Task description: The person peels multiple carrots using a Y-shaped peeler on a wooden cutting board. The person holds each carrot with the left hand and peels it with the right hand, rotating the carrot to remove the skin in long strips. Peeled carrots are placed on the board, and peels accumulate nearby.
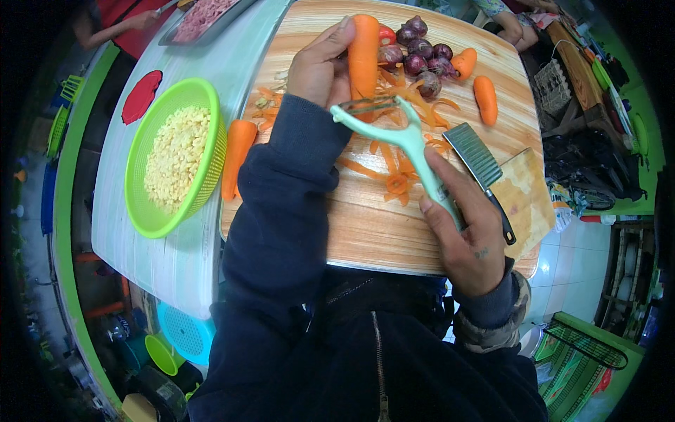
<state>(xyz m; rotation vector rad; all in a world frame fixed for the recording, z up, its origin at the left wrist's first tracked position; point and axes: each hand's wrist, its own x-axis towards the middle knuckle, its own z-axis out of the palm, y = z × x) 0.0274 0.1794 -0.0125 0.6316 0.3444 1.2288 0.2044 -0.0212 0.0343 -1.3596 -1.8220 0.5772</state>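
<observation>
My left hand [321,68] grips a large carrot [363,58] and holds it upright above the wood-grain tabletop [379,237]. In my right hand [469,232] is a mint-green Y-shaped peeler [408,140], its blade across the carrot's lower end; whether blade and skin touch is hard to tell. Orange carrot peelings [393,163] are strewn beneath both hands. To the right of the peeler lies a crinkle cutter [474,155] with a black handle, partly over a worn wooden board [519,203]. Another carrot [238,158] rests by my left sleeve.
Several red onions [420,50] sit at the back, beside two small carrots [485,100] [464,64]. On the left table stands a green basket [216,105] of chopped pale yellow pieces. Farther back is a metal tray [198,39] of pink meat, near another person's hand [143,20].
</observation>
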